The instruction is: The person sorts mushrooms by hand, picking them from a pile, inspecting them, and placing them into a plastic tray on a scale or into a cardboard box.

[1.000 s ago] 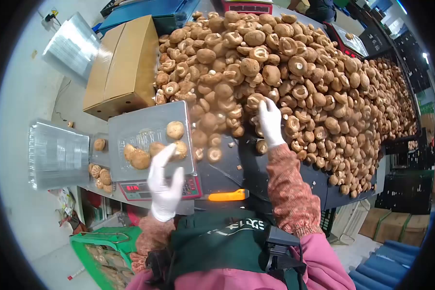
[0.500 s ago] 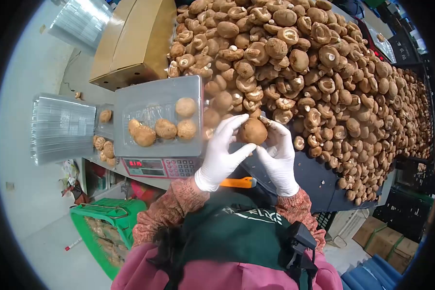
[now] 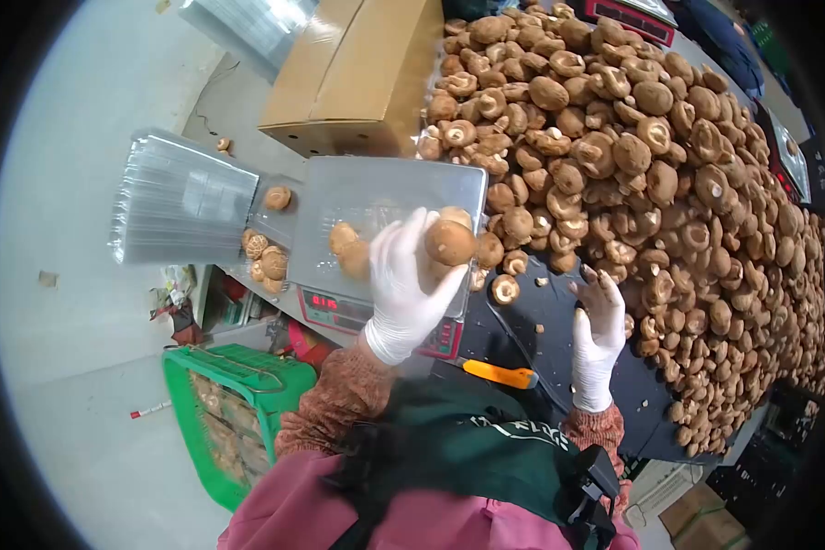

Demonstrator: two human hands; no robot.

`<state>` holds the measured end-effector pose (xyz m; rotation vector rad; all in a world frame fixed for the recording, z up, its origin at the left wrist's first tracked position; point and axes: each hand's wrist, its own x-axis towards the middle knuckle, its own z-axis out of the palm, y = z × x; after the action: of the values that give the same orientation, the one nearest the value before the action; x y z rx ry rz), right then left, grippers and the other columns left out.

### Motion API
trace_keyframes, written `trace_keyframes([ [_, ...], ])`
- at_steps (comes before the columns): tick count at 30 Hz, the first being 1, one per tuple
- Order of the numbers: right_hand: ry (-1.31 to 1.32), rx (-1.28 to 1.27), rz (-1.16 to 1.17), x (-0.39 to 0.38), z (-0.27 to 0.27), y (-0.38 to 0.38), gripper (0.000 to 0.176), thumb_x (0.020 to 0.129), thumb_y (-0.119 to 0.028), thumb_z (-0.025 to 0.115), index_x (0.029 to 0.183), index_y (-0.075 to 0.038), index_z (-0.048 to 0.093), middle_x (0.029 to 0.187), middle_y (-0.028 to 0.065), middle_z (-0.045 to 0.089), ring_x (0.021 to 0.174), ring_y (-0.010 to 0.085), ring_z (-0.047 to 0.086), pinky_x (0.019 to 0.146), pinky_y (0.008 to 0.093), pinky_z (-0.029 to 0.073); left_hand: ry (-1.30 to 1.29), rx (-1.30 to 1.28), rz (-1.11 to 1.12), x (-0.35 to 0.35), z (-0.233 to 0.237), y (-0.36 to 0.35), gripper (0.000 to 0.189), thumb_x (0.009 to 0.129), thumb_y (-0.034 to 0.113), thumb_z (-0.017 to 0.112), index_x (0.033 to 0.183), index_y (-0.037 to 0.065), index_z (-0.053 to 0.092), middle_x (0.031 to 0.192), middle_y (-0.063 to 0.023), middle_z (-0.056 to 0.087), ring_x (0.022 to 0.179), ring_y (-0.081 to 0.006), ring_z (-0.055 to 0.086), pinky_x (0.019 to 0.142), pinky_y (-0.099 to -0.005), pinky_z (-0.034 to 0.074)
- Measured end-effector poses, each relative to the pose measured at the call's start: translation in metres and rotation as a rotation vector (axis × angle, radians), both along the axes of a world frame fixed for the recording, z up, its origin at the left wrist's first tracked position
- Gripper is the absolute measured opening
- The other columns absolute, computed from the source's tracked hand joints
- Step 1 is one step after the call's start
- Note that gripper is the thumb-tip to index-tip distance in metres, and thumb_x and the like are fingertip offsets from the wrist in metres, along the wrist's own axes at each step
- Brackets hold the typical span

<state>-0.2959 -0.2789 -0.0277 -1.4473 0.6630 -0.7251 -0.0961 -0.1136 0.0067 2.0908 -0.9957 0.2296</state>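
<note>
Orange-handled tool (image 3: 500, 373): lies on the dark tabletop, right of the scale (image 3: 357, 312) on its near side. Green basket (image 3: 238, 394): on the floor below the scale, to its left.

Right hand (image 3: 599, 332): well right of the scale, at the foot of the mushroom pile (image 3: 651, 137).
- Risk (judgement): a brush against the slope could set loose caps rolling toward the scale; one loose mushroom (image 3: 504, 289) already lies just right of it.
- Pose: forearm upright, gloved fingers spread, released; nothing visibly held.

Left hand (image 3: 405, 280): over the scale's right near corner, grasping one large brown mushroom (image 3: 450, 243).
- Risk (judgement): the hold looks fingertip-only, so a slip could drop the cap off the scale's right edge. The wrist hangs over the platform, and leaning on it would likely falsify the red reading.
- Pose: back of glove to the camera, fingers curled upward around the cap.
- The mushroom is above the right end of the clear tray (image 3: 385, 183) on the scale; contact with the tray cannot be told.

Tray contents: tan mushrooms (image 3: 344, 238), partly hidden by the glove.

Stack of clear trays (image 3: 183, 197): left of the scale.

Cardboard box (image 3: 357, 73): beyond the scale, touching the pile.
</note>
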Motion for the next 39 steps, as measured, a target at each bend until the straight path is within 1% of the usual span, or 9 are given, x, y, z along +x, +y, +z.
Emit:
trace_keyframes([
  [4, 0.068, 0.103, 0.076, 0.003, 0.002, 0.006, 0.052, 0.091, 0.010, 0.050, 0.143, 0.002, 0.045, 0.138, 0.0145, 0.055, 0.122, 0.0230, 0.059, 0.102, 0.0354, 0.049, -0.087, 0.050, -0.041, 0.012, 0.008, 0.003, 0.088, 0.069, 0.006, 0.087, 0.144, 0.000, 0.042, 0.130, -0.0146, 0.062, 0.121, -0.0341, 0.053, 0.108, -0.0461, 0.040],
  [11, 0.365, -0.115, 0.262, -0.019, 0.040, 0.001, 0.041, 0.085, -0.008, 0.071, 0.125, -0.003, 0.062, 0.116, 0.0153, 0.067, 0.107, 0.0246, 0.067, 0.091, 0.0331, 0.052, 0.218, 0.113, -0.669, -0.053, 0.001, -0.032, 0.086, 0.073, 0.028, 0.085, 0.143, -0.002, 0.045, 0.136, -0.0193, 0.055, 0.127, -0.0368, 0.052, 0.113, -0.0536, 0.035],
  [16, 1.262, -0.754, 0.213, -0.173, 0.045, -0.028, 0.039, 0.081, -0.018, 0.075, 0.117, -0.008, 0.064, 0.107, 0.0142, 0.068, 0.089, 0.0313, 0.070, 0.073, 0.0402, 0.058, 0.301, 0.143, -0.630, -0.038, -0.007, -0.030, 0.074, 0.077, 0.021, 0.082, 0.140, -0.003, 0.050, 0.133, -0.0205, 0.059, 0.122, -0.0390, 0.055, 0.109, -0.0480, 0.039],
  [19, 1.931, -0.281, 0.671, -0.204, 0.067, -0.040, 0.049, 0.080, -0.028, 0.077, 0.122, -0.007, 0.062, 0.103, 0.0127, 0.068, 0.089, 0.0299, 0.070, 0.074, 0.0406, 0.057, 0.332, 0.129, -0.704, -0.041, -0.012, -0.045, 0.065, 0.079, 0.018, 0.079, 0.135, -0.002, 0.054, 0.126, -0.0187, 0.062, 0.115, -0.0378, 0.058, 0.105, -0.0464, 0.042],
  [22, 1.324, -0.816, 0.270, -0.173, 0.069, -0.055, 0.053, 0.079, -0.028, 0.079, 0.124, -0.007, 0.061, 0.102, 0.0124, 0.068, 0.088, 0.0297, 0.069, 0.074, 0.0399, 0.056, 0.291, 0.149, -0.805, -0.048, -0.002, -0.061, 0.059, 0.081, 0.017, 0.078, 0.133, -0.002, 0.057, 0.122, -0.0182, 0.064, 0.112, -0.0371, 0.059, 0.101, -0.0451, 0.044],
  [28, 0.637, -1.145, -0.173, 0.001, 0.049, -0.140, 0.051, 0.080, -0.012, 0.076, 0.128, -0.007, 0.058, 0.129, 0.0167, 0.063, 0.088, 0.0325, 0.069, 0.075, 0.0379, 0.057, 0.328, 0.176, -0.849, -0.066, -0.002, -0.064, 0.057, 0.082, 0.018, 0.077, 0.131, -0.002, 0.058, 0.121, -0.0188, 0.065, 0.110, -0.0368, 0.060, 0.099, -0.0452, 0.045],
  [30, 0.719, -1.093, -0.268, 0.040, 0.037, -0.163, 0.060, 0.080, -0.015, 0.076, 0.134, -0.005, 0.053, 0.133, 0.0206, 0.060, 0.079, 0.0337, 0.071, 0.070, 0.0386, 0.059, 0.349, 0.195, -0.834, -0.068, -0.002, -0.059, 0.057, 0.082, 0.017, 0.076, 0.132, -0.002, 0.057, 0.121, -0.0192, 0.064, 0.110, -0.0373, 0.060, 0.099, -0.0454, 0.045],
  [31, 0.799, -0.952, -0.211, 0.050, 0.032, -0.173, 0.069, 0.081, -0.016, 0.078, 0.142, -0.011, 0.046, 0.143, 0.0149, 0.053, 0.103, 0.0341, 0.067, 0.083, 0.0388, 0.057, 0.353, 0.198, -0.821, -0.067, -0.003, -0.055, 0.057, 0.082, 0.017, 0.076, 0.133, -0.001, 0.057, 0.120, -0.0193, 0.064, 0.110, -0.0375, 0.060, 0.099, -0.0454, 0.045],
  [39, 0.668, -1.043, -0.249, -0.011, 0.049, -0.142, 0.059, 0.078, -0.017, 0.076, 0.132, -0.010, 0.055, 0.127, 0.0141, 0.060, 0.096, 0.0358, 0.069, 0.081, 0.0387, 0.059, 0.455, 0.191, -0.768, -0.062, -0.008, -0.052, 0.054, 0.084, 0.015, 0.075, 0.132, 0.000, 0.057, 0.116, -0.0180, 0.064, 0.107, -0.0368, 0.060, 0.096, -0.0429, 0.047],
])
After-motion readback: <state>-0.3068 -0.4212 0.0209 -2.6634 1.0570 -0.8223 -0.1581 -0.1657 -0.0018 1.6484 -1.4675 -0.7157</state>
